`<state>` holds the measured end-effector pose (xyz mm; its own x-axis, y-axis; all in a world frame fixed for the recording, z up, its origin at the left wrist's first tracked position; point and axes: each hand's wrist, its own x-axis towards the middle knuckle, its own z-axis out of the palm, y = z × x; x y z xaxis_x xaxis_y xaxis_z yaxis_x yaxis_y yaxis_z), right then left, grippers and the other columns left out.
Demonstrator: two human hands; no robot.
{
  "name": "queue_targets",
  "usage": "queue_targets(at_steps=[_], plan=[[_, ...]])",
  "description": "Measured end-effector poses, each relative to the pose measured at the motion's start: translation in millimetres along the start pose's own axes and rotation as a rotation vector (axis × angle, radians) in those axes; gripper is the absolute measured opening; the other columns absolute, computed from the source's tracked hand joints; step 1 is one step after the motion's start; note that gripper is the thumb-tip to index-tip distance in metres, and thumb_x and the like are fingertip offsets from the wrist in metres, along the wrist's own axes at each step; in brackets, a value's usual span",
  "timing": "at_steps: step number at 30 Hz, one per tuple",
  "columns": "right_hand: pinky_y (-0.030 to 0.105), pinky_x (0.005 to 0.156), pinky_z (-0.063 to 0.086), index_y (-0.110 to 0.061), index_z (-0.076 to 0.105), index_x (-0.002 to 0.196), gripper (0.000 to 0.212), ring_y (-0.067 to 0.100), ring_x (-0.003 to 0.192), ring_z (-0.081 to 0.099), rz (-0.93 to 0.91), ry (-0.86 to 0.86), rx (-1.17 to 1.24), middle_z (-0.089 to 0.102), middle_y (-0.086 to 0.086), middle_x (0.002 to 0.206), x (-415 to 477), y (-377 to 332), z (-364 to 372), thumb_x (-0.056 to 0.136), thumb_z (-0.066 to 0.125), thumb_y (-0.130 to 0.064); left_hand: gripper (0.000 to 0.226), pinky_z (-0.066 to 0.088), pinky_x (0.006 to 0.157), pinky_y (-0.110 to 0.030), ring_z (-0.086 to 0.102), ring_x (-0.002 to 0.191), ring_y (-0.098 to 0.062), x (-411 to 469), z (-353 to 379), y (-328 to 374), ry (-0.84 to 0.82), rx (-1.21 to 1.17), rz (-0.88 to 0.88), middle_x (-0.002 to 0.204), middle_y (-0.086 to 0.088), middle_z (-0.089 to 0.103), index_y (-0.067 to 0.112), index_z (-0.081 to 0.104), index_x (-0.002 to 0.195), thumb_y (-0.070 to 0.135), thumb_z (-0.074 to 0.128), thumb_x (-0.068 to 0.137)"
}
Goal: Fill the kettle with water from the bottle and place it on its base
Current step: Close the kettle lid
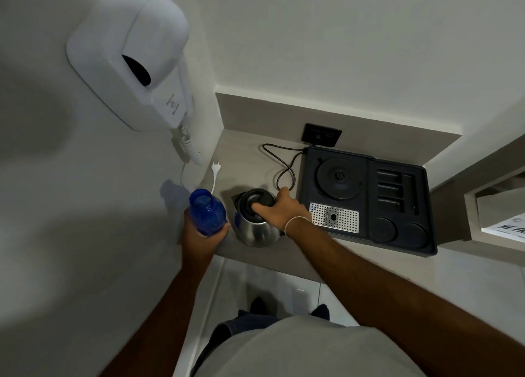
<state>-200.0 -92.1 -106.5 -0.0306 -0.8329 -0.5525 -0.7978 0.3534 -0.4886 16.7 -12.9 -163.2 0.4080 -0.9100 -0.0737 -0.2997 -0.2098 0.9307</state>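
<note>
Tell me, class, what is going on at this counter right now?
A person stands at a counter. The left hand holds an uncapped blue bottle upright. The right hand rests on the lid of a steel kettle standing on the counter. The kettle's round base sits empty in a black tray to the right. No water is pouring yet.

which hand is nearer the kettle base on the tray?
Right. The right hand rests on the kettle lid, just left of the round base. The left hand holds the blue bottle farther left, beyond the kettle.
</note>
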Motion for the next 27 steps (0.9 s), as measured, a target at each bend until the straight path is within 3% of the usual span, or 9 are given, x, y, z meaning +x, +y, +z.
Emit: queue_targets(at_steps=[2,6,11,13,15,18,22,24,27], plan=[[0.048,0.095,0.055,-0.026,0.046,0.125,0.091,0.030,0.105,0.066,0.034,-0.018,0.017,0.069,0.003,0.114,2,-1,0,0.060,0.057,-0.089,0.096,0.048,0.112,-0.037,0.060,0.127,-0.011,3,3,-5,-0.018,0.000,-0.012,0.130,0.022,0.059,0.063,0.045,0.129,0.012,0.098,0.067],[0.047,0.091,0.059,-0.022,0.043,0.139,0.107,0.029,0.105,0.066,0.089,-0.111,0.114,0.066,0.006,0.118,10,-1,-5,0.054,0.065,-0.084,0.092,0.048,0.117,-0.051,0.058,0.136,-0.025,1,8,-16,-0.099,-0.091,-0.082,0.142,0.000,0.060,0.025,0.047,0.145,0.005,0.095,0.069],[0.038,0.074,0.058,-0.021,0.043,0.137,0.116,0.022,0.097,0.065,0.090,-0.149,0.207,0.065,0.002,0.109,15,2,-5,0.046,0.075,-0.086,0.097,0.048,0.117,-0.049,0.056,0.137,-0.024,-2,12,-17,-0.098,-0.102,-0.110,0.144,0.001,0.057,0.023,0.044,0.149,0.005,0.095,0.069],[0.034,0.067,0.052,-0.024,0.048,0.127,0.118,0.016,0.092,0.064,0.064,-0.133,0.224,0.064,-0.003,0.104,12,8,-5,0.038,0.071,-0.099,0.095,0.049,0.115,-0.045,0.058,0.135,-0.023,-1,12,-16,-0.103,-0.120,-0.127,0.144,-0.002,0.059,0.026,0.044,0.147,0.006,0.095,0.069],[0.037,0.074,0.055,-0.028,0.054,0.110,0.107,0.016,0.092,0.067,0.028,-0.075,0.227,0.068,-0.005,0.099,9,18,-2,0.038,0.059,-0.107,0.096,0.047,0.115,-0.044,0.058,0.135,-0.023,2,11,-17,-0.135,-0.102,-0.158,0.145,-0.003,0.058,0.025,0.043,0.149,0.009,0.096,0.070],[0.045,0.089,0.060,-0.025,0.067,0.084,0.090,0.023,0.088,0.072,0.020,0.027,0.285,0.075,0.000,0.086,6,38,5,0.058,0.044,-0.109,0.083,0.046,0.117,-0.053,0.060,0.130,-0.030,8,-2,-25,-0.257,0.107,-0.094,0.137,-0.010,0.062,0.013,0.050,0.143,0.020,0.095,0.073],[0.030,0.071,0.055,-0.030,0.073,0.056,0.077,0.010,0.065,0.069,0.064,0.105,0.358,0.070,-0.004,0.057,2,46,14,0.072,0.044,-0.099,0.068,0.048,0.107,-0.057,0.058,0.132,-0.044,19,-34,-44,-0.300,0.833,0.183,0.137,-0.022,0.064,0.000,0.063,0.130,0.037,0.087,0.078],[0.026,0.064,0.046,-0.030,0.068,0.044,0.069,0.001,0.048,0.058,0.091,0.139,0.501,0.061,-0.006,0.045,-1,48,18,0.077,0.054,-0.089,0.062,0.050,0.108,-0.053,0.058,0.133,-0.042,17,-39,-54,-0.362,0.900,0.189,0.140,-0.022,0.062,-0.001,0.065,0.131,0.026,0.087,0.080],[0.026,0.061,0.045,-0.018,0.057,0.039,0.071,0.010,0.047,0.053,0.138,0.161,0.657,0.053,-0.003,0.044,-4,53,32,0.082,0.065,-0.075,0.033,0.055,0.099,-0.051,0.061,0.124,-0.041,14,-40,-66,-0.342,0.901,0.188,0.135,-0.021,0.061,0.002,0.070,0.122,0.005,0.072,0.090]])
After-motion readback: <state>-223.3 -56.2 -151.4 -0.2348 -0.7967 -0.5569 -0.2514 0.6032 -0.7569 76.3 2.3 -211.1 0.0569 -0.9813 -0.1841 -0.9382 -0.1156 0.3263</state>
